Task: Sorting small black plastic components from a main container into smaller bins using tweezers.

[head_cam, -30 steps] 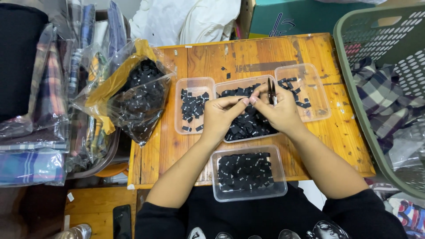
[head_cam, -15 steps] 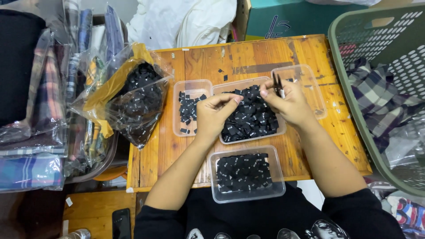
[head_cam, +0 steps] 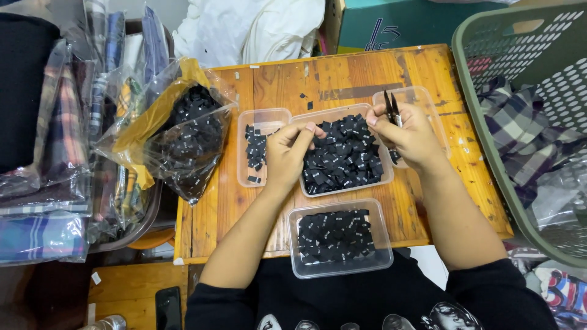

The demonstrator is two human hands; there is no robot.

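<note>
Both hands have shifted a little since half a second ago: the right hand (head_cam: 408, 135) now sits higher, by the far right tray, while the left hand (head_cam: 288, 153) stays at the middle tray's near-left edge. Nearest the person, a clear plastic tray (head_cam: 340, 238) full of small black fabric labels rests on a worn, scratched wooden table (head_cam: 220, 201). Beyond it, the middle tray (head_cam: 343, 155) holds a loose heap of the same labels. The left hand's fingers are curled together, fingertips touching the heap; whether they pinch a label cannot be told. The right hand's fingers are closed around small black snips (head_cam: 390, 107), blades pointing up and away. Behind them sit a left tray (head_cam: 260, 146) with few labels and a nearly hidden right tray (head_cam: 422, 101). To the left, a crinkled clear bag (head_cam: 183, 137) bulges with more labels. A green perforated laundry basket (head_cam: 489, 122) with plaid cloth stands at the right.
</note>
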